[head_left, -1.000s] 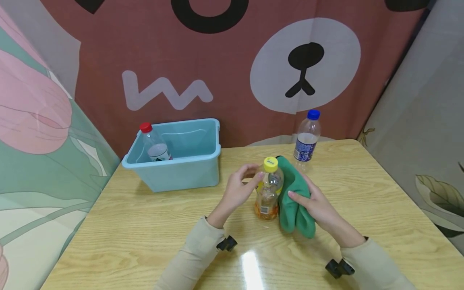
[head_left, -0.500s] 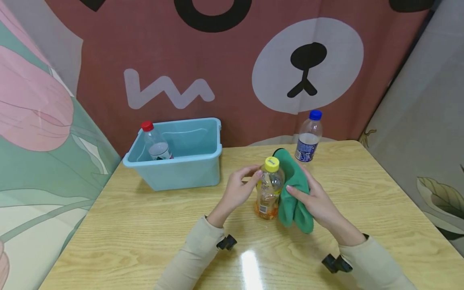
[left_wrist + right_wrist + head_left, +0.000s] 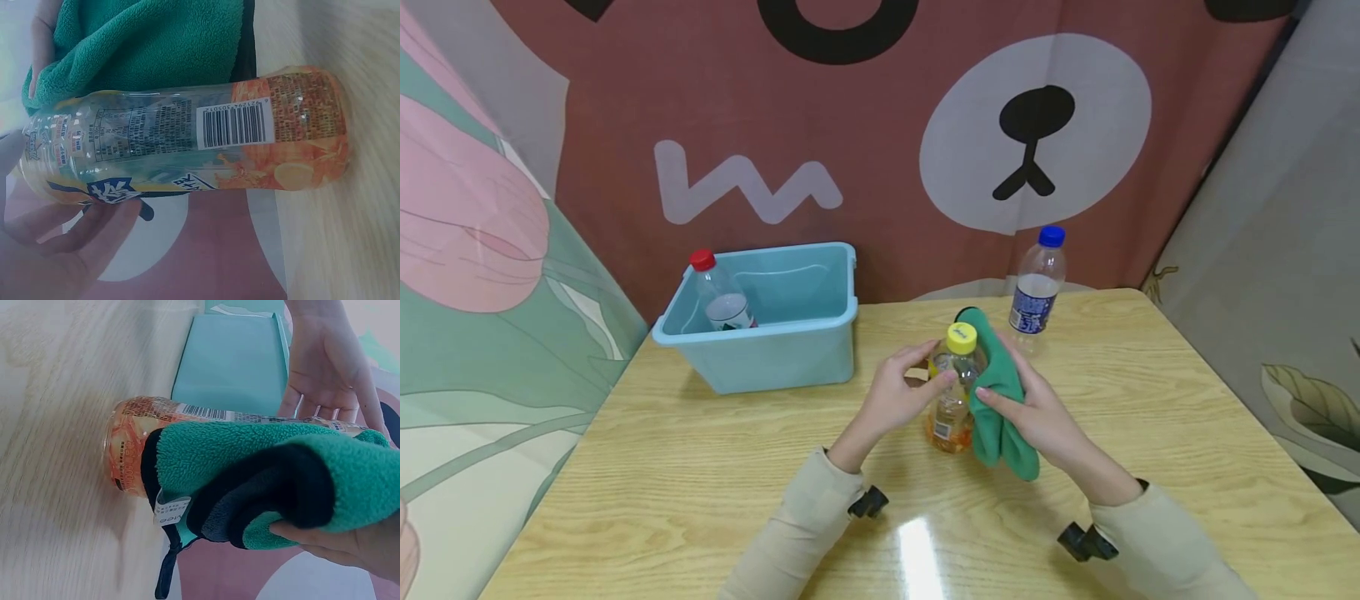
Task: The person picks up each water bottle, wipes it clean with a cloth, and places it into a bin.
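Observation:
A clear plastic bottle (image 3: 951,417) with a yellow cap (image 3: 961,338) and an orange-patterned lower label stands upright on the table. My left hand (image 3: 898,396) holds its upper part from the left, thumb on the near side and fingers behind. In my right hand (image 3: 1041,412) is a folded green towel (image 3: 998,375), gripped with the thumb in front and pressed along the bottle's right side. The left wrist view shows the barcode (image 3: 235,124) facing that camera. Dark trim (image 3: 315,487) and a white tag (image 3: 170,509) appear on the towel in the right wrist view.
A light blue bin (image 3: 782,358) stands at the back left, with a red-capped bottle (image 3: 724,300) leaning inside. Behind the right hand, a blue-capped bottle (image 3: 1036,287) stands near the far edge of the wooden table (image 3: 700,475). A printed curtain (image 3: 880,125) hangs behind.
My right hand and the towel have shifted slightly left against the bottle. The left thumb now lies a little lower on the bottle, which stays in place.

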Demonstrator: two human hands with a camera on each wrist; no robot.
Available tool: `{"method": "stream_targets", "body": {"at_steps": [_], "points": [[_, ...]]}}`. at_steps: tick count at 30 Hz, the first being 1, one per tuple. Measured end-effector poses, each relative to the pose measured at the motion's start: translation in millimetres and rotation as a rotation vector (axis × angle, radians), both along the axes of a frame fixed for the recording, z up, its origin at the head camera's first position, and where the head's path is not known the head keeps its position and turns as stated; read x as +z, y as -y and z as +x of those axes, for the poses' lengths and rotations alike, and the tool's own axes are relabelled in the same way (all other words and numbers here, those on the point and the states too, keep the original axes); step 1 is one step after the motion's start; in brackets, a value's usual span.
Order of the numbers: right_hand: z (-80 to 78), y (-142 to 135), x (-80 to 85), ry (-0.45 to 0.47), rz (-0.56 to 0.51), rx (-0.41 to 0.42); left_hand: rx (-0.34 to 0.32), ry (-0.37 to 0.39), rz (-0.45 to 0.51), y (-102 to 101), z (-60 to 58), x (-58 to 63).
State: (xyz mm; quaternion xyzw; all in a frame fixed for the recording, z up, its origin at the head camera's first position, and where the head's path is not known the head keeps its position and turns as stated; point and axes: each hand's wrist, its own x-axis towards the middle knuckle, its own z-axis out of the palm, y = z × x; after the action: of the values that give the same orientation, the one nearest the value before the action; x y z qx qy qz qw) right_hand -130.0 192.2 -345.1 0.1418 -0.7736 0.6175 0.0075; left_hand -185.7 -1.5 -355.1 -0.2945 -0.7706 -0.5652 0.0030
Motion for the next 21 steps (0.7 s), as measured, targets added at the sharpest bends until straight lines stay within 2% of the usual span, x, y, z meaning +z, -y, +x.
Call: {"method": "stream_targets", "body": {"at_steps": [6, 18, 19, 21], "points": [[-0.5, 0.3, -2.3, 0.021, 0.024, 0.008, -0.023, 0.010, 0.031, 0.3, 0.4, -0.1], [-4.3, -1.9, -16.3, 0.079, 0.041, 0.056, -0.006, 0.006, 0.057, 0.0, 1.7, -3.1], [-4.4, -1.9, -17.5, 0.078, 0.042, 0.060, -0.007, 0.002, 0.061, -0.1, 2.0, -2.8], [-4.6, -1.8, -19.8, 0.086, 0.045, 0.062, -0.014, 0.011, 0.060, 0.3, 7.2, 5.3]]}}
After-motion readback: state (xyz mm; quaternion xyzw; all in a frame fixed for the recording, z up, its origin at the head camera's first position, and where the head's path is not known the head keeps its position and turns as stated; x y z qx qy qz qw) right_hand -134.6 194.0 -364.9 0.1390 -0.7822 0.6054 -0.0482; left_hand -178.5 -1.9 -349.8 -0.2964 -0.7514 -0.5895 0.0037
